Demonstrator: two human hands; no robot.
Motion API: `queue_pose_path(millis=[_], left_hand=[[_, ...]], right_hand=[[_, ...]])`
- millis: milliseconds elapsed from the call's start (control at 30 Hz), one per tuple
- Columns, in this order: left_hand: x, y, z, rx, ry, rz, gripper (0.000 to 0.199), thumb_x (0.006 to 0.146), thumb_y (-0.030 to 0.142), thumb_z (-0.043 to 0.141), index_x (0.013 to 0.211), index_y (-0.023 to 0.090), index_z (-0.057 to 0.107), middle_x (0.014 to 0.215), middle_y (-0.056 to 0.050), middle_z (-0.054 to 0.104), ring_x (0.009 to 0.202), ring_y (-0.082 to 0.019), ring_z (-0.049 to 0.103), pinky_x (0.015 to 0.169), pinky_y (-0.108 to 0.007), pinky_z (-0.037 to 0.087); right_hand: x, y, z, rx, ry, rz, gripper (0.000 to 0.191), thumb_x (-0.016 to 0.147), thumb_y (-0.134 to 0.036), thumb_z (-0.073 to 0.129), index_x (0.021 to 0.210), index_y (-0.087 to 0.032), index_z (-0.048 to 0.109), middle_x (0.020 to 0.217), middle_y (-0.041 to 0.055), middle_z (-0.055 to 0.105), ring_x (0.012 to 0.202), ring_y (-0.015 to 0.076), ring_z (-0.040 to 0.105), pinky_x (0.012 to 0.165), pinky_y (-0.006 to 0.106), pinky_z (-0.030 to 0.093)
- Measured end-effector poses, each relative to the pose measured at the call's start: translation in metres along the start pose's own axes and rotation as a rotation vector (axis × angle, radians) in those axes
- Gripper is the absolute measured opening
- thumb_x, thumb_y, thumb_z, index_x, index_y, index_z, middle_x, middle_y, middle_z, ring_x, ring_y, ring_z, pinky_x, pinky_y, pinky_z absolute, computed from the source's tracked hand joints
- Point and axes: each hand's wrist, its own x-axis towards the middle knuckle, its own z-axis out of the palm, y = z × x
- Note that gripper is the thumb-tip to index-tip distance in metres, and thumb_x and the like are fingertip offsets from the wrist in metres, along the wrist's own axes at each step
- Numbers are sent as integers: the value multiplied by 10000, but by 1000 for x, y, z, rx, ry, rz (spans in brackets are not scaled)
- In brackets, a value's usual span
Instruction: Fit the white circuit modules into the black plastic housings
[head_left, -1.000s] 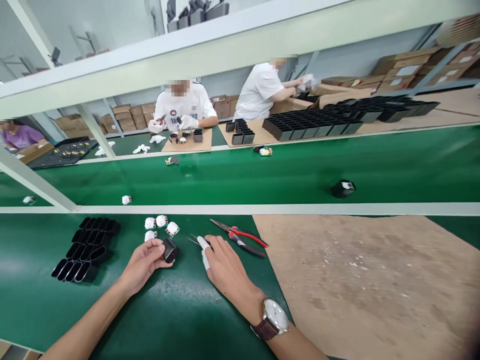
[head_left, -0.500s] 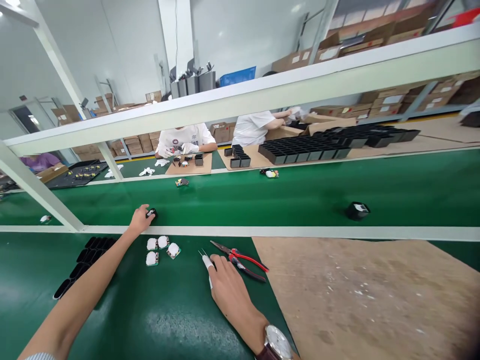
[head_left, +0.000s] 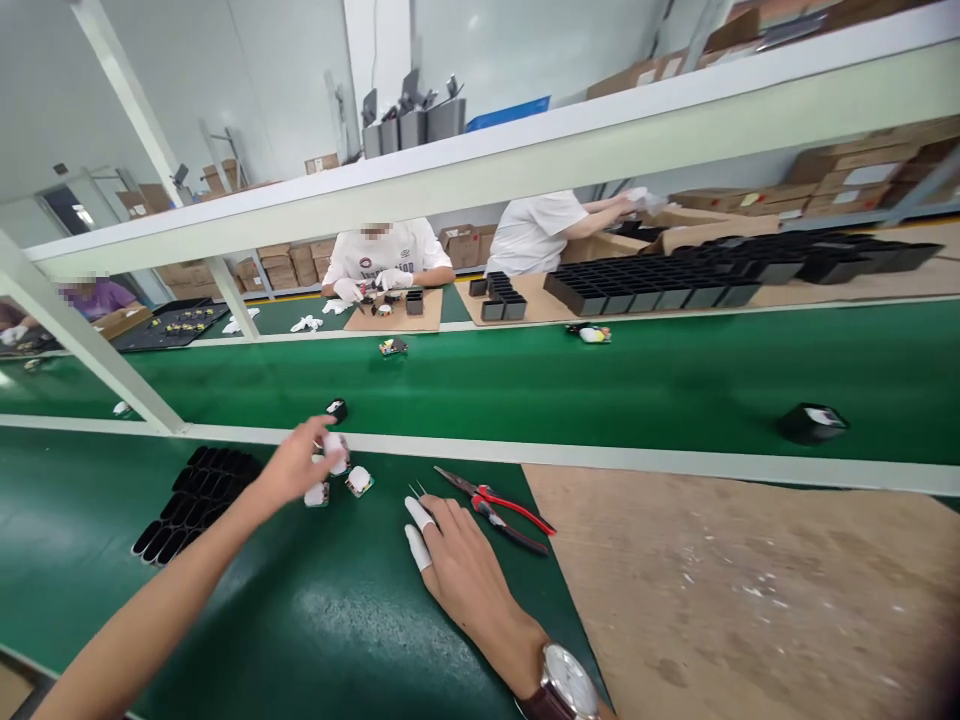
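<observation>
My left hand hovers, slightly blurred, over the small boards with white tops; its thumb and fingers are around one of them, and whether they grip it is unclear. Just beyond it, a small black case sits on the green belt. My right hand, white covers on two fingers and a watch at the wrist, rests low on the green table. Thin metal tips, like those of tweezers, stick out from its fingers. Red-and-black pliers lie right beside it.
Black cases stand in rows at the left. A brown board covers the right side. Another black case and loose circuit boards are on the belt. A white shelf beam crosses above. People sit across the belt.
My left hand has come back from the black case on the belt to the white-topped boards, leaving that case there. My right hand has stayed beside the pliers. The view has shifted slightly.
</observation>
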Motion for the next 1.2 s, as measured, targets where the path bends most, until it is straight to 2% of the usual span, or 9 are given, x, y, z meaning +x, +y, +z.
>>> queue_pose_path(millis=[100, 233, 433, 533, 633, 733, 800, 967, 1200], left_hand=[[-61, 32, 23, -66, -140, 267, 551, 958, 420, 724, 1452, 250, 548, 1292, -105, 711, 1170, -298, 688, 1015, -422, 562], [-103, 36, 21, -98, -193, 312, 685, 861, 575, 817, 1410, 236, 586, 1176, -115, 735, 1079, -326, 705, 939, -456, 590], [-127, -52, -45, 170, 262, 171, 380, 1002, 576, 624, 1129, 226, 700, 1142, -133, 680, 1118, -352, 636, 1002, -536, 546], [-142, -93, -60, 394, 306, 145, 468, 1019, 619, 538, 989, 195, 733, 1097, -174, 645, 1082, -401, 610, 920, -595, 554], [-150, -104, -57, 447, 261, 174, 437, 1065, 498, 495, 899, 173, 735, 1139, -192, 648, 1137, -419, 603, 918, -609, 554], [-146, -84, -47, 289, 260, 252, 279, 1048, 360, 576, 875, 185, 708, 1207, -152, 677, 1183, -368, 632, 982, -555, 565], [-137, -61, -38, 131, 246, 314, 192, 1034, 302, 613, 898, 187, 684, 1237, -128, 688, 1146, -302, 673, 973, -475, 596], [-111, -7, -4, -44, 64, 482, 86, 1047, 213, 595, 1036, 190, 678, 1265, -109, 699, 1134, -247, 683, 980, -405, 602], [-91, 16, 41, -68, 39, 522, 408, 964, 573, 700, 1005, 180, 597, 989, -78, 695, 863, -233, 694, 726, -362, 609]], right_hand=[[0, -7, -3, 130, -23, -62, 273, 1053, -136, 467, 1282, -115, 614, 1179, 148, 679, 993, 261, 629, 859, 418, 551], [-5, -14, -6, 214, -83, -138, 276, 1030, -76, 417, 1162, -144, 651, 1087, 117, 678, 924, 242, 613, 815, 399, 534], [0, -40, -13, 257, -247, -99, 196, 1038, -290, 613, 1179, -157, 643, 995, 86, 626, 857, 235, 579, 737, 382, 517], [4, -48, -10, 247, -324, -97, 99, 1007, -272, 638, 1004, -176, 664, 981, 90, 616, 840, 246, 579, 707, 397, 528], [4, -43, -8, 289, -331, -97, 108, 957, -105, 588, 979, -170, 672, 1090, 129, 636, 944, 269, 608, 773, 420, 561], [2, -36, -10, 367, -288, -82, 360, 922, -18, 530, 1225, -171, 651, 1312, 160, 609, 1179, 297, 591, 940, 461, 568], [1, -34, -10, 367, -263, -47, 348, 968, -99, 561, 1301, -173, 626, 1342, 173, 599, 1196, 313, 588, 955, 498, 574], [-5, -32, -4, 322, -287, -66, 279, 901, -44, 621, 1142, -163, 696, 1208, 164, 649, 1033, 287, 643, 865, 461, 620], [-12, -17, -7, 138, -332, -155, 582, 714, 80, 588, 1248, -131, 688, 1529, 224, 534, 1351, 382, 550, 990, 525, 605]])
